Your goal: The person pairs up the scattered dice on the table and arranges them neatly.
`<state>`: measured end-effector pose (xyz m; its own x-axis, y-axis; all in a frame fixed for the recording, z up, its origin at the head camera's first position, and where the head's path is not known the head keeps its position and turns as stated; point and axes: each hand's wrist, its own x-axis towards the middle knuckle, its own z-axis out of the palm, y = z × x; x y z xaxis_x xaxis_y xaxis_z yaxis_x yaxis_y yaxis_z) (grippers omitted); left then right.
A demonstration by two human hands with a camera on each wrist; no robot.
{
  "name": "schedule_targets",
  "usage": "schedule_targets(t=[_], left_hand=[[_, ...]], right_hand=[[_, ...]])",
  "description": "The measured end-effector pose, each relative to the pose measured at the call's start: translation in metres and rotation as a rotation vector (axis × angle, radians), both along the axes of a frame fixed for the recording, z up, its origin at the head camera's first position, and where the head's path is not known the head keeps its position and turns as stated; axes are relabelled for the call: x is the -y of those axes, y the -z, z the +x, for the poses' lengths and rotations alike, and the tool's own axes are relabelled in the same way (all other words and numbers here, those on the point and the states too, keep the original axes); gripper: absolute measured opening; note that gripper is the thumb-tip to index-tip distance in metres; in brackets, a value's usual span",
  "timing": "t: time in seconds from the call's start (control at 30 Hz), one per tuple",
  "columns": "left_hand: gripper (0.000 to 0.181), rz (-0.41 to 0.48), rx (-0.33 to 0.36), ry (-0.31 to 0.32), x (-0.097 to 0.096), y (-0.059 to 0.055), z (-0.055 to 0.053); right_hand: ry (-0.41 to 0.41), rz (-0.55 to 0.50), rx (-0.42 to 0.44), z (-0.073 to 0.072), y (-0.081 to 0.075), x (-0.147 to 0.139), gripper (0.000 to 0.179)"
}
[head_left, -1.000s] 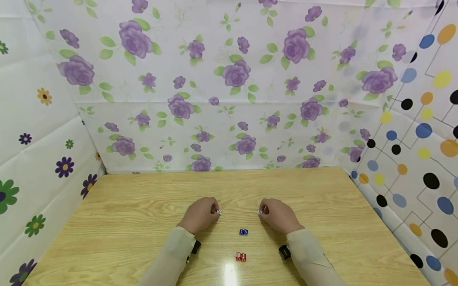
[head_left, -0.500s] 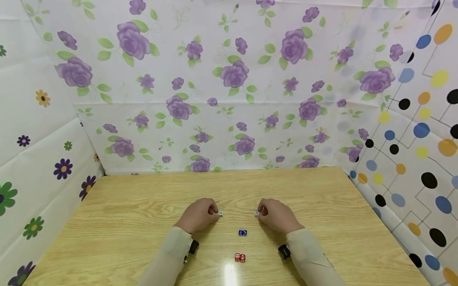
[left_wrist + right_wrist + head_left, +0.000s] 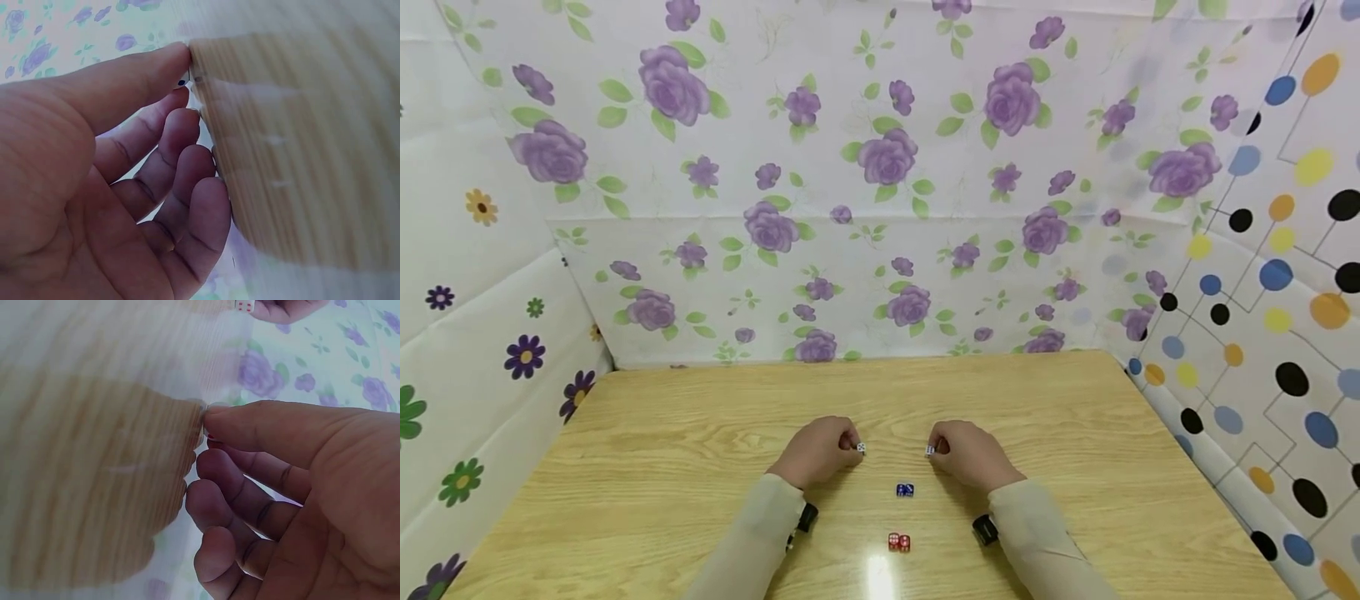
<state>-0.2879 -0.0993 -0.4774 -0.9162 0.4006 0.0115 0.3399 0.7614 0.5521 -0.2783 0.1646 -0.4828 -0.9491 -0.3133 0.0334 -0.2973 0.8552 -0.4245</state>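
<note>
My left hand [image 3: 820, 452] pinches a white die [image 3: 861, 448] between thumb and forefinger, close over the table. Across a gap, my right hand [image 3: 973, 454] pinches a second white die [image 3: 930, 450] in the same way. Thumb and fingertips hide most of each die in its own wrist view. At the top of the right wrist view, the die [image 3: 245, 306] in the left hand shows red dots. Nearer me, two blue dice [image 3: 905, 490] sit side by side between the forearms. Two red dice [image 3: 898, 542] stand side by side closer still.
The wooden table [image 3: 700, 400] is bounded by a floral cloth [image 3: 820, 167] at the back. Patterned cloths hang left [image 3: 475, 350] and right [image 3: 1262, 358]. Each wrist wears a black device, one at the left cuff [image 3: 807, 517], one at the right cuff [image 3: 985, 530].
Both hands have moved slightly toward each other with their white dice, so the gap between these is narrower. The blue and red dice stay put on the table; the head view has shifted a little.
</note>
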Motion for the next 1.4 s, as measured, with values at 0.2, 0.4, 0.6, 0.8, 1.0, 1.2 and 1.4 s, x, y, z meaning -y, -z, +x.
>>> schedule_targets(t=[0.2,0.4,0.6,0.8,1.0,1.2,1.4], left_hand=[[0.010,0.004,-0.002,0.015,-0.010,0.001,-0.002],[0.010,-0.010,-0.006,0.032,-0.022,-0.001,-0.006],[0.010,0.004,0.040,0.031,-0.035,0.001,-0.011],[0.011,0.010,0.056,0.031,-0.044,-0.001,-0.011],[0.011,0.002,0.048,0.040,-0.051,0.000,-0.011],[0.010,-0.016,0.036,0.039,-0.055,-0.001,-0.009],[0.008,-0.034,0.019,0.046,-0.060,-0.002,-0.008]], right_hand=[[-0.008,0.017,-0.007,-0.002,-0.003,0.006,0.009],[-0.015,0.037,-0.008,-0.004,-0.009,0.012,0.008],[-0.037,0.048,-0.016,-0.006,-0.008,0.014,0.008],[-0.060,0.036,-0.023,-0.005,-0.010,0.018,0.008],[-0.056,0.041,-0.016,-0.005,-0.009,0.021,0.007],[-0.064,0.039,-0.023,-0.006,-0.007,0.023,0.006],[-0.063,0.034,-0.030,-0.007,-0.004,0.022,0.005]])
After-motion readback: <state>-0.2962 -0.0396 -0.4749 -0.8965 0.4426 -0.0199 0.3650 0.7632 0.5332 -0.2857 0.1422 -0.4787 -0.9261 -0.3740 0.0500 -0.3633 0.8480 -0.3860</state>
